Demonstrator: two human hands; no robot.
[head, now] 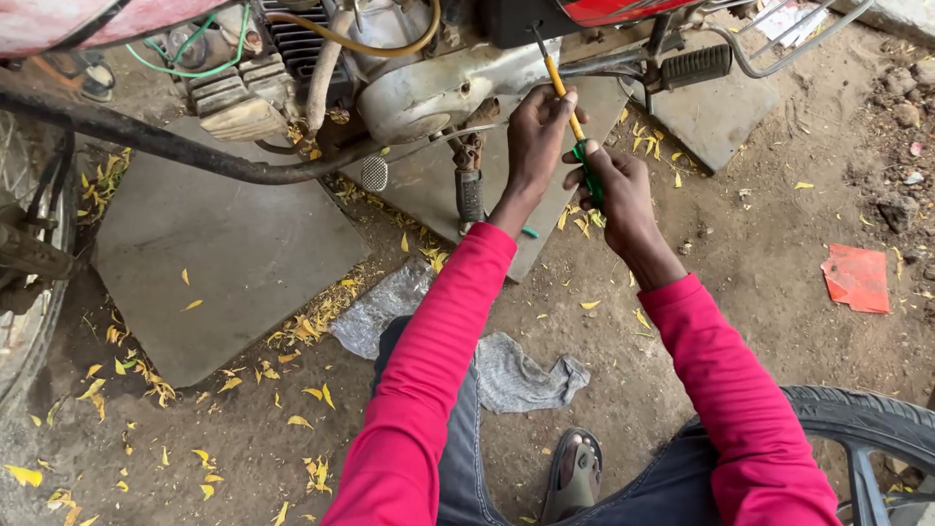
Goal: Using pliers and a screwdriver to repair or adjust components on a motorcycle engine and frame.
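Both hands work one long screwdriver with a yellow shaft and green handle (570, 117): the right hand (623, 190) is wrapped tight round the handle, the left hand (536, 131) pinches the shaft higher up, steadying it. Its dark tip reaches up under the grimy silver motorcycle engine casing (429, 93), though I can't quite make out what it bites into. A slip could drive the tip off and skin knuckles against the black ribbed footpeg (694, 66). No containers show on the dusty, leaf-strewn ground (769, 273).

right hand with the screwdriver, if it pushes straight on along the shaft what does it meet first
The right hand points the screwdriver up toward the motorcycle's dark underside; the tip seems already there, though depth is unclear. The left hand steadies the shaft.
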